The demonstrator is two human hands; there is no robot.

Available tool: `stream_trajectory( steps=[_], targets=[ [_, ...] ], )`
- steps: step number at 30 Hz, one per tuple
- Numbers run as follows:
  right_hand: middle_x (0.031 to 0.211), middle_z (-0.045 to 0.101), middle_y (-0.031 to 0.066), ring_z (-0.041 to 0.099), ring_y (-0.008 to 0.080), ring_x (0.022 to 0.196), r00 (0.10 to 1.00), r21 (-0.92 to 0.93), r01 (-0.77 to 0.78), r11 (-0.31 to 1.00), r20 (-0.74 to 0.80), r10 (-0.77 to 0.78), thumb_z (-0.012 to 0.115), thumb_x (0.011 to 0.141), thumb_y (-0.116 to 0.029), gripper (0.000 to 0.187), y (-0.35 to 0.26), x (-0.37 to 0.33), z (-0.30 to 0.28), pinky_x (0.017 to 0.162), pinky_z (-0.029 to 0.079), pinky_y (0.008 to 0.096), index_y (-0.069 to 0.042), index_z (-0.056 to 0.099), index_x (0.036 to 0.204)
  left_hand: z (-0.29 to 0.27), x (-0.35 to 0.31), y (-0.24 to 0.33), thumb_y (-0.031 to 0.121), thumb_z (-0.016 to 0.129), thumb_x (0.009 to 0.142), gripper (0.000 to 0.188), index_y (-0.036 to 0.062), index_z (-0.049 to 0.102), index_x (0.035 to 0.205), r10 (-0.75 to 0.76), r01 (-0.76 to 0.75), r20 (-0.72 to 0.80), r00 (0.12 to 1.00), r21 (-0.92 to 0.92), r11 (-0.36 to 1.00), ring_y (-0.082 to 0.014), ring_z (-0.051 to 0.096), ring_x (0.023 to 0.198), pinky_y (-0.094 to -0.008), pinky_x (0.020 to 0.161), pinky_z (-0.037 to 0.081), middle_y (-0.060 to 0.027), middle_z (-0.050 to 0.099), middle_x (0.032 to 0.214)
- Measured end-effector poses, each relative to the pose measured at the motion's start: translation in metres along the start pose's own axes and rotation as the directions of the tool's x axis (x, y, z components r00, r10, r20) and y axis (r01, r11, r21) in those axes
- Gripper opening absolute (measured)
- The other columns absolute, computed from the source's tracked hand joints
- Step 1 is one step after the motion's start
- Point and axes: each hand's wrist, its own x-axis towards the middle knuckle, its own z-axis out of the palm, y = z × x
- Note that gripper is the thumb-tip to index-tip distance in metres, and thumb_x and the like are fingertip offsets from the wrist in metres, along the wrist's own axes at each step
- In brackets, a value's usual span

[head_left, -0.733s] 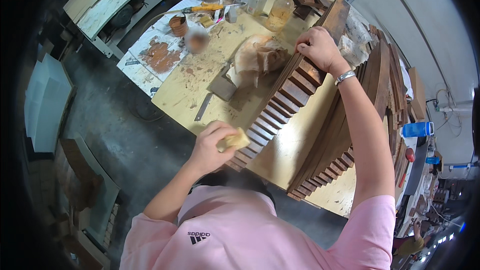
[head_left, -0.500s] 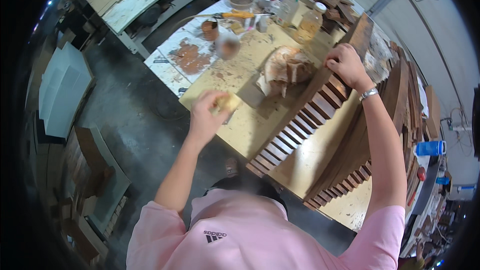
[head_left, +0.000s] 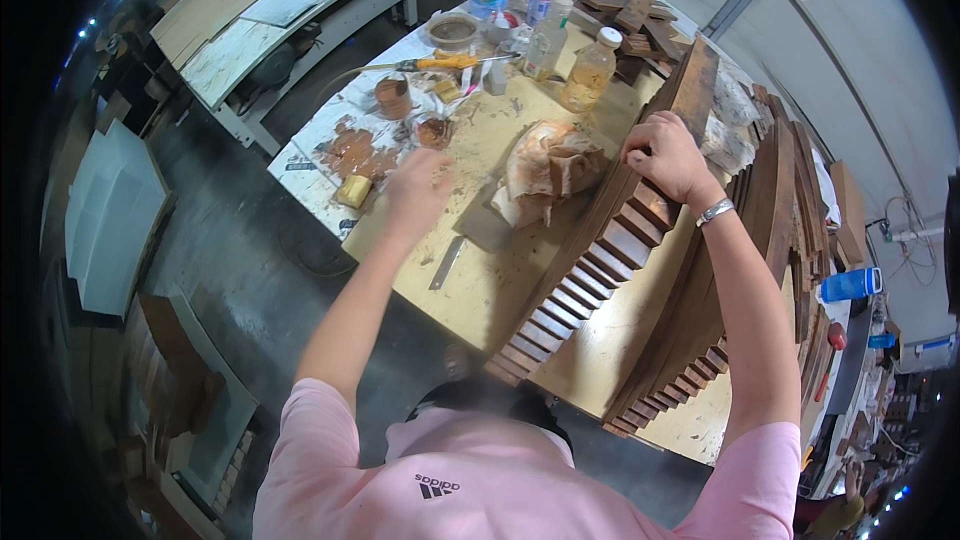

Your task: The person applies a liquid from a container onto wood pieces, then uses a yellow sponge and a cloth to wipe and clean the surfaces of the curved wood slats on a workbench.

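Note:
My left hand (head_left: pixel 418 185) hovers over the near left of the worktable, smeared by motion, so its fingers cannot be made out. A yellow sponge-like block (head_left: pixel 353 191) rests left of it, beside a brown smear on white paper. Just past the hand is a small cup (head_left: pixel 433 130) with brown contents. My right hand (head_left: pixel 672 158) is closed over the upper part of a long, dark brown wooden piece (head_left: pixel 607 260) with a row of step-like slats. This piece slants across the table. Right of my left hand sits a crumpled, stained cloth or paper (head_left: pixel 545 170).
A metal strip (head_left: pixel 447 262) lies near the table's front edge. A brown tin (head_left: pixel 393 97), an orange-handled tool (head_left: pixel 450 61) with a cord, a bowl (head_left: pixel 453 32) and a jar (head_left: pixel 590 70) stand farther back. More slatted wood (head_left: pixel 690 365) lies to the right.
My left hand has let go of the yellow block, which now lies by the brown smear. My right hand keeps its grip on the wooden piece. The whole view has shifted slightly.

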Motion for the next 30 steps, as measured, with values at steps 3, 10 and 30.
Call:
stream_trajectory(
  steps=[3,10,30],
  targets=[
    [0.079,0.069,0.0155,0.061,0.0329,0.089,1.0,-0.004,-0.006,1.0,-0.003,0.006,0.06,0.073,-0.023,0.023,0.0,-0.001,0.0,0.099,0.044,0.04,-0.005,0.075,0.074,0.057,0.023,0.045,0.012,0.078,0.076,0.041,0.0059,0.067,0.115,0.016,-0.004,0.271,0.962,-0.043,0.999,-0.0326,0.057,0.119,-0.0429,0.103,0.044,-0.0132,0.065,0.119],
    [0.084,0.07,0.0119,0.059,0.032,0.095,0.999,-0.052,-0.044,0.998,0.026,0.046,0.062,0.072,-0.023,0.023,-0.009,-0.002,-0.003,0.102,0.043,0.0393,-0.005,0.075,0.078,0.156,0.036,0.043,0.011,0.071,0.077,0.054,0.0109,0.059,0.13,0.012,-0.119,0.356,0.935,0.282,0.952,-0.0321,0.052,0.119,-0.0463,0.099,0.041,-0.0114,0.062,0.116],
    [0.096,0.072,0.0135,0.062,0.0322,0.105,0.974,-0.197,0.159,0.968,-0.132,-0.186,0.05,0.096,-0.049,0.051,0.038,-0.003,0.017,0.107,0.036,0.0439,-0.008,0.076,0.08,0.005,0.034,0.26,-0.008,0.057,0.08,0.046,0.005,0.064,0.124,0.268,-0.2,0.128,0.955,-0.391,0.899,-0.034,0.061,0.123,-0.0428,0.106,0.052,-0.0129,0.062,0.137]
  ],
)
